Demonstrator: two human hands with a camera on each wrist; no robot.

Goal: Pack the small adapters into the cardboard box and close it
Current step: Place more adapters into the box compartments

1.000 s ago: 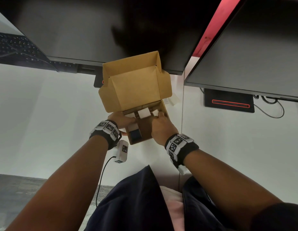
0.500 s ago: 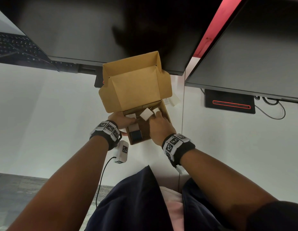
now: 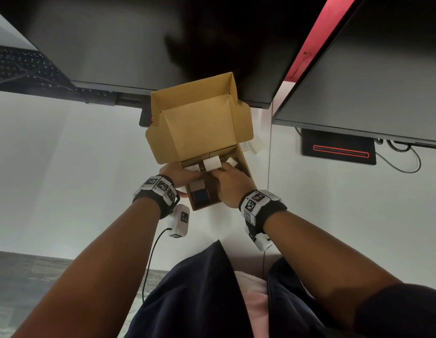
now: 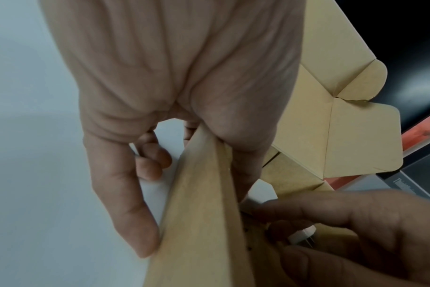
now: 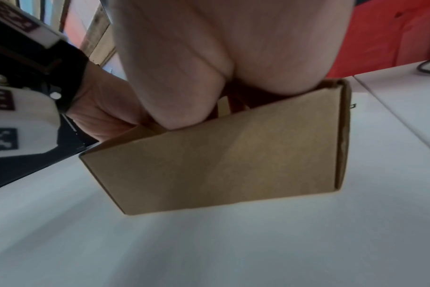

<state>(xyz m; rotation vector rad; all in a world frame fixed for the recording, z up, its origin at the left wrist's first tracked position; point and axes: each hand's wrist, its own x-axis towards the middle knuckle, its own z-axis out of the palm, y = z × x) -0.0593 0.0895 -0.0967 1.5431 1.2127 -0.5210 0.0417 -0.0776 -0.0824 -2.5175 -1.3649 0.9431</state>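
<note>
Inside the open cardboard box [image 3: 199,123], the right hand [image 3: 230,185] pinches a white adapter [image 3: 212,164], while the left hand [image 3: 179,175] grips the box's left wall.

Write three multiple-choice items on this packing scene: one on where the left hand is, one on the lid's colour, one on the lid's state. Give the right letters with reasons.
1. Where is the left hand?
A. On the left wall of the cardboard box
B. Flat on the desk, far from the box
C. On a keyboard

2. What colour is the inside of the lid?
A. White
B. Tan
C. Blue

3. What state is the lid in?
A. Folded shut
B. Torn off
C. Standing open

Answers:
1 A, the left wrist view shows the thumb inside the wall and the fingers outside it.
2 B, the head view shows plain tan card.
3 C, the lid stands up behind the open tray, where the right hand reaches among the white adapters.
</note>
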